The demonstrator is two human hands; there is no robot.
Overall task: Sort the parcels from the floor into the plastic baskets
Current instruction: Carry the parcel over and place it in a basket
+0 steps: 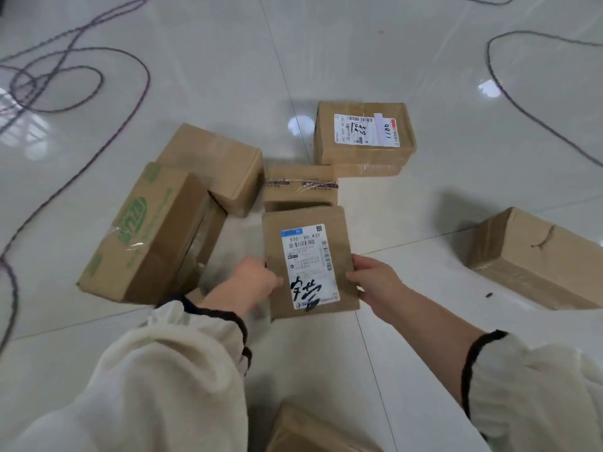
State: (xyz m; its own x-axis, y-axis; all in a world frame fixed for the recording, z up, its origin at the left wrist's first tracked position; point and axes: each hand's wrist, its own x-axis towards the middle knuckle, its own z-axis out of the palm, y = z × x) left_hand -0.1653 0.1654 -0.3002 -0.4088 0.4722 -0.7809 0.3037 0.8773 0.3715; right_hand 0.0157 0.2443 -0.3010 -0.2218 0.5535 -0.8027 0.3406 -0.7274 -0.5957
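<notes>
At the far left, looped cables [75, 76] are seen on the tiled floor [212, 60]. No basket is shown anywhere, so what has been sorted so far cannot be told.

A printed box [143, 236] with green markings is stood on the floor at the left, and a plain box [215, 164] is set just behind it, the two touching. Neither is being handled.

The left hand [257, 282] is placed at the left edge of the labelled box [310, 262], with the fingers curled against that edge in a grip. This box is held low in the middle of the view, label up. Whether it is clear of the floor cannot be told. Just beyond it a taped box [300, 185] is lying on the floor. A near box [313, 432] is partly seen at the bottom edge.

The right hand [372, 278] is closed on the right edge of the labelled box, thumb on top, so the box is clamped between both hands.

Further back and to the right, a far box [362, 138] with a white label is resting on the floor, and well apart at the right edge a right box [535, 259] is lying tilted. A small dark object [488, 294] and another cable [509, 93] are also seen there.

The task is judged to be far from finished. One parcel is in hand, apparently at the pick-up step, and six more are left on the floor. All of them are yet to be carried to the baskets, which must lie out of view.
</notes>
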